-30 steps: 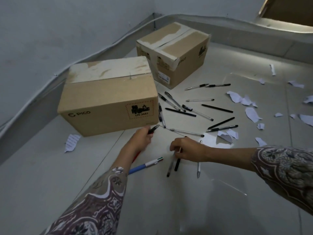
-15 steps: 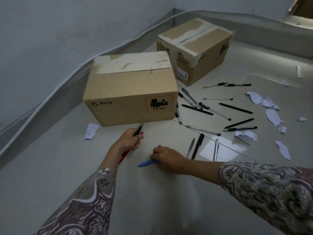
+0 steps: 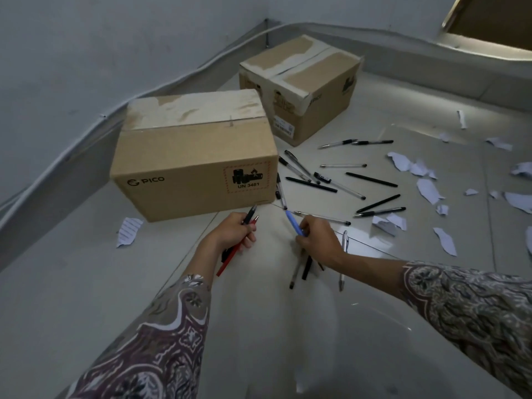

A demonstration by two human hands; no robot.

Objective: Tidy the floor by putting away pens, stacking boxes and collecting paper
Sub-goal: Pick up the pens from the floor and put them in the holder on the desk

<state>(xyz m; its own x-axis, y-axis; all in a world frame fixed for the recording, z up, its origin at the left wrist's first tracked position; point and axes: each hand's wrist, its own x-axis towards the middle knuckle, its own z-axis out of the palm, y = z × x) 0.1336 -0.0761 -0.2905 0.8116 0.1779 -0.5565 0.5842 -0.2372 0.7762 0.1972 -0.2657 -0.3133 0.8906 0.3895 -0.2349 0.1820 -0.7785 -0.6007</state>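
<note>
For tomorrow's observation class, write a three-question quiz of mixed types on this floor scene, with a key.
1. True or false: the two boxes are stacked.
2. Which pen does the right hand hold? A) blue B) red C) silver
3. Fill in: the left hand grips a black pen and a ____ pen.

Key
1. False: the near box and far box stand apart on the floor.
2. A, the blue pen.
3. Red: red pen, black pen.

Bare room corner, likely home or storeroom; exact kind unclear. Pale tiled floor (image 3: 86, 298) meets plain grey-white walls (image 3: 86, 53), cable (image 3: 172, 82) running along skirting at left. Two taped cardboard shipping boxes (image 3: 195, 156) on floor near corner. Wooden frame edge (image 3: 489, 18) far right. No furniture in view.
</note>
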